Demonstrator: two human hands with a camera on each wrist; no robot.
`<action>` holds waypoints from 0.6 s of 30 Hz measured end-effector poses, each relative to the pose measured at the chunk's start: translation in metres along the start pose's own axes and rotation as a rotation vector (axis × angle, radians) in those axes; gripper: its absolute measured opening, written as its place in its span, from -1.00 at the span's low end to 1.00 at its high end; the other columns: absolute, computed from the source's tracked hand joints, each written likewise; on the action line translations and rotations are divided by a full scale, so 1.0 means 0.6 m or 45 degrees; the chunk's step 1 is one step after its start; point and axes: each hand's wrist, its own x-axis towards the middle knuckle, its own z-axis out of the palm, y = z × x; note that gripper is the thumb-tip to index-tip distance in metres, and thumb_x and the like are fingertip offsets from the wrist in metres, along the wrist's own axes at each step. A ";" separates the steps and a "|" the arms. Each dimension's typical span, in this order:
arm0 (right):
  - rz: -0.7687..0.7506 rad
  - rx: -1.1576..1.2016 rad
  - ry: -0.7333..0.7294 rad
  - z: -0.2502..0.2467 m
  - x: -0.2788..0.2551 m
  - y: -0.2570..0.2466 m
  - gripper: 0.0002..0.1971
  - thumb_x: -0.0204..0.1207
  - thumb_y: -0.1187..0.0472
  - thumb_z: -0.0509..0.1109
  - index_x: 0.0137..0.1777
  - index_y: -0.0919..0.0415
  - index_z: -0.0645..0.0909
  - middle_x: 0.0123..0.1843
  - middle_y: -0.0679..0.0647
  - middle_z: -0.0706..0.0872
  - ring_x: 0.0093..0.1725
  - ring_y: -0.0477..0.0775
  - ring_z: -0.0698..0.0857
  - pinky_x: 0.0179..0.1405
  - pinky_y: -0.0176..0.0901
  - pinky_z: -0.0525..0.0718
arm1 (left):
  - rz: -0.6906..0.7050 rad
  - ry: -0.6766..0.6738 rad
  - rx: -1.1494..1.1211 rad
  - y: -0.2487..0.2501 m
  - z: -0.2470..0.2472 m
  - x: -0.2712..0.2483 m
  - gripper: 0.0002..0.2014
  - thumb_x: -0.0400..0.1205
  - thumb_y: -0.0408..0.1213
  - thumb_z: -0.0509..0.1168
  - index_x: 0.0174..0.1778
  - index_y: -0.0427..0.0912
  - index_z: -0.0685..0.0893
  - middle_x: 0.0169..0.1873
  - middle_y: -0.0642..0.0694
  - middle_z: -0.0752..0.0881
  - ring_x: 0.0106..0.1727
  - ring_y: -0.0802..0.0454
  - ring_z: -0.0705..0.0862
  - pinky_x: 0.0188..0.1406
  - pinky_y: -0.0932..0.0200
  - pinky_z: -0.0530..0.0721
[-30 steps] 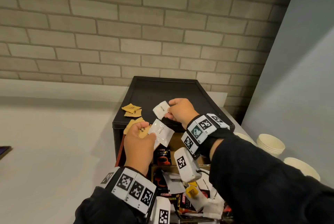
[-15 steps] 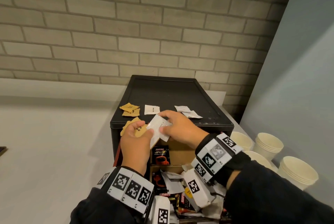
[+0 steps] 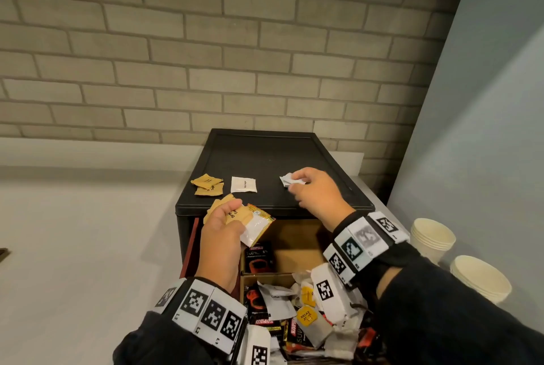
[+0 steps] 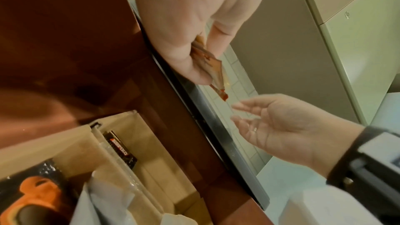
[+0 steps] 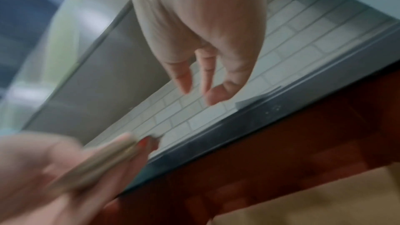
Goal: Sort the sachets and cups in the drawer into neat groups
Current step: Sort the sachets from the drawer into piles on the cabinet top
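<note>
My left hand (image 3: 228, 219) grips a bundle of tan and white sachets (image 3: 256, 225) just above the open drawer (image 3: 297, 247); the left wrist view shows the thumb pinching the bundle (image 4: 213, 67). My right hand (image 3: 304, 188) hovers over the black box top (image 3: 265, 152), its relaxed fingers beside small white sachets (image 3: 286, 180) that lie there. In the right wrist view these fingers (image 5: 186, 81) hold nothing. Two tan sachets (image 3: 207, 185) and one white sachet (image 3: 243, 184) lie further left on the box top. Several mixed sachets (image 3: 279, 301) fill the drawer's near compartment.
A dark Kopiko sachet (image 3: 260, 255) stands in the drawer's far compartment. Stacks of paper cups (image 3: 432, 235) (image 3: 479, 279) stand on the counter to the right. A brick wall rises behind the box, a grey wall on the right, and pale counter (image 3: 88, 247) lies to the left.
My right hand took a white sachet from the left hand's bundle, carried it right to the white pile on the box top and released it. The left hand stayed in place.
</note>
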 end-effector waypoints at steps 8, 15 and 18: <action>-0.317 -0.158 -0.272 0.050 -0.072 -0.002 -0.79 0.40 0.19 0.52 0.01 0.10 0.63 -0.12 -0.13 0.63 -0.11 -0.14 0.57 -0.19 -0.34 0.49 | -0.062 -0.182 -0.169 0.002 0.008 -0.012 -0.58 0.65 -0.59 0.10 0.10 0.07 0.61 0.32 -0.23 0.57 0.22 -0.14 0.65 -0.10 0.04 0.69; -0.162 -0.042 -0.248 0.039 -0.061 0.014 -0.78 0.50 0.29 0.41 -0.35 0.05 0.59 -0.30 -0.14 0.64 -0.26 -0.18 0.57 -0.19 -0.30 0.57 | -0.082 -0.200 -0.153 -0.001 0.010 -0.013 -0.56 0.65 -0.55 0.16 0.33 0.03 0.53 0.24 -0.19 0.62 0.16 -0.11 0.69 -0.12 0.02 0.70; -0.124 -0.015 -0.234 0.033 -0.060 0.018 -0.74 0.54 0.33 0.34 -0.37 0.04 0.56 -0.32 -0.11 0.63 -0.32 -0.13 0.59 -0.23 -0.26 0.61 | -0.038 -0.181 -0.055 -0.006 0.009 -0.009 -0.46 0.59 -0.66 0.18 0.31 0.07 0.51 0.25 -0.14 0.60 0.14 -0.04 0.68 -0.15 0.05 0.69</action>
